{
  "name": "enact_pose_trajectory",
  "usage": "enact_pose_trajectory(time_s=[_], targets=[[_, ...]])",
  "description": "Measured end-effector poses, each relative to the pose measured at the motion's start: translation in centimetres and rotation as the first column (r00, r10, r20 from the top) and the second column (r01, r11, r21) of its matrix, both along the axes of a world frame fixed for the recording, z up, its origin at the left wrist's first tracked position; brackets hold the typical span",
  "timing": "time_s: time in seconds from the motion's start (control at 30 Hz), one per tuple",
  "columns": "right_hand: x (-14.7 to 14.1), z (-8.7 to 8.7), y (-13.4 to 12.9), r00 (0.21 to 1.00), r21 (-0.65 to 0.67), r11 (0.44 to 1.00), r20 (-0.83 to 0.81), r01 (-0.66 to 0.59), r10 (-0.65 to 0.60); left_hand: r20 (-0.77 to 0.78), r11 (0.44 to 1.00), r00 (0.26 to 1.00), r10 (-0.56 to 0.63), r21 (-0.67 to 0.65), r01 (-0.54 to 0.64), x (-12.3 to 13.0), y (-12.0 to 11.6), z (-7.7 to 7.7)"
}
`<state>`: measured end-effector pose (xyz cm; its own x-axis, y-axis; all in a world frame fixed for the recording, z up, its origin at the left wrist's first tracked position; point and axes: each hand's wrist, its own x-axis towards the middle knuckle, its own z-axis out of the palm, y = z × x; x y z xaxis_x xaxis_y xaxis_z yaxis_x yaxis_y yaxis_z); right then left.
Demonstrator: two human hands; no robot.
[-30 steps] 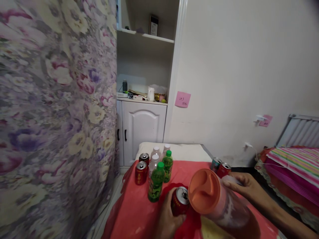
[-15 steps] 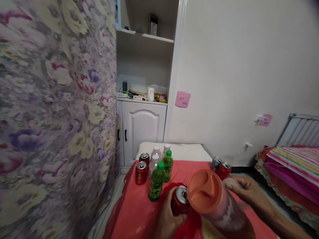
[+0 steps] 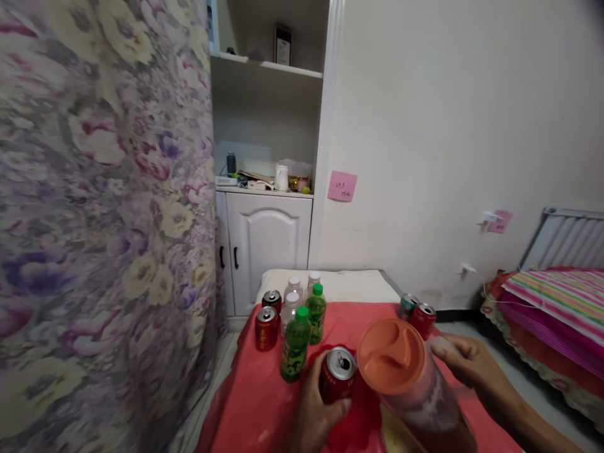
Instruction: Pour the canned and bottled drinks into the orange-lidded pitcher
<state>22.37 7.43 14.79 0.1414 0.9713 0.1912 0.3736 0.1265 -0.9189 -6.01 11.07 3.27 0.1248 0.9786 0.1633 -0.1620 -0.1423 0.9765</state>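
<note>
My left hand (image 3: 321,406) is wrapped round a red drink can (image 3: 338,380) whose top is opened. Just right of that can, a see-through pitcher (image 3: 425,396) with an orange lid (image 3: 391,355) leans toward it, some reddish-brown liquid inside. My right hand (image 3: 467,358) grips the pitcher by its handle at the right side. Lid and can are close together; no stream of liquid can be seen between them. Left of my left hand stand two green-capped bottles, the nearer bottle (image 3: 296,346) and the farther bottle (image 3: 316,314).
Clear bottles with white caps (image 3: 293,289) and two cans, one a red can (image 3: 267,327), stand at the table's left. At the far right edge are a teal can (image 3: 407,306) and another red can (image 3: 423,321). A red cloth (image 3: 255,396) covers the table. A floral curtain (image 3: 104,220) hangs left.
The held can has shifted slightly left, away from the pitcher's lid, and its opening has turned. The pitcher stays tilted in my right hand. The view has moved a little.
</note>
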Motion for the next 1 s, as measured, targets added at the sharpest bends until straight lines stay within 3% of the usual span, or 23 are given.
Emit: enact_pose_trajectory(time_s=[0.23,0.47,0.83,1.0], targets=[[2.8,-2.0,0.1,0.955,0.042,0.986,-0.258,0.161,-0.145,0.074,0.996,0.997,0.022,-0.082,-0.016,0.2,0.2,0.1],[4.4,-4.2,1.2,0.812,0.112,0.94,-0.544,0.322,-0.214,0.055,0.998,0.998,0.009,-0.067,-0.005,0.3,0.5,-0.3],[3.7,-9.2,3.6,0.791,0.181,0.925,-0.587,0.335,-0.172,-0.042,0.995,0.998,0.055,-0.079,-0.058,0.1,0.9,-1.0],[3.3,-10.0,4.4,0.773,0.159,0.918,-0.602,0.362,-0.201,-0.04,0.995,0.996,0.083,-0.05,-0.085,0.1,1.4,-3.0]])
